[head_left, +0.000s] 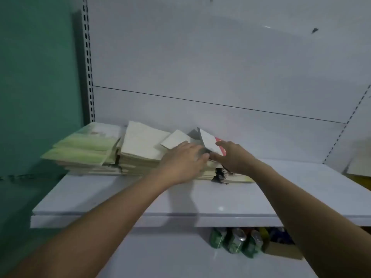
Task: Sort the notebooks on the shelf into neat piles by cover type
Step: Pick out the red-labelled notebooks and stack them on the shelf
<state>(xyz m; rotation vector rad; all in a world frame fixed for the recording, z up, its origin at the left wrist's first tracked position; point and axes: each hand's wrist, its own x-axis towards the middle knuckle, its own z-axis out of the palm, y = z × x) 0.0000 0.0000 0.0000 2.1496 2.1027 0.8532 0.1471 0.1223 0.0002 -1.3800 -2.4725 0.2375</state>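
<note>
Notebooks (pixel 140 149) lie in piles along the back of the white shelf (pixel 220 201), pushed against its rear panel, which leaves the front of the board bare as working room. Farthest left is the green-covered pile (pixel 80 149), its top books slid a little out of line, so it probably needs squaring. Just beside it stands the cream-covered pile (pixel 143 141), with one small cream notebook (pixel 175 139) lying askew at its right edge, perhaps not yet placed. To the right is a lower, mixed stack (pixel 226 176), where dark spiral bindings show at the near edge; this looks like the unsorted part.

Both arms reach forward from the bottom of the view and meet over that stack. The left hand (pixel 183 160) lies palm down with its fingers straight and together, pressing on the books, seemingly to steady them. The right hand (pixel 232 157) holds a tilted notebook (pixel 209 142), white-faced with a red strip at its far edge, tipped up on its side; the thumb sits below it and the fingers lie along its upper face. I judge that it is being lifted out for sorting.

Under the shelf stand green cans (pixel 234 242).
</note>
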